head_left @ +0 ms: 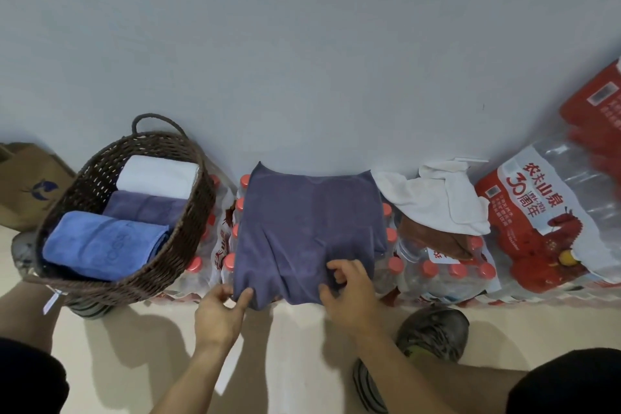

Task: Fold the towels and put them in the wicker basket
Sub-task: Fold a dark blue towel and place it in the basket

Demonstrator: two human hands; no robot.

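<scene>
A purple-grey towel [307,222] lies spread over packs of bottled water against the wall. My left hand [223,309] pinches its near left corner. My right hand [347,289] grips the near edge further right, fingers curled into the cloth. To the left stands a dark wicker basket [188,235] holding three folded towels: a white one [156,175], a purple one [146,207] and a blue one [104,244]. A crumpled white towel [437,198] lies on a brown towel [433,237] to the right.
Shrink-wrapped packs of water bottles with red caps [447,274] line the wall. A red-and-white bottle pack [544,218] leans at the right. A brown paper bag [30,185] stands at far left. My shoe [433,333] rests on the beige floor.
</scene>
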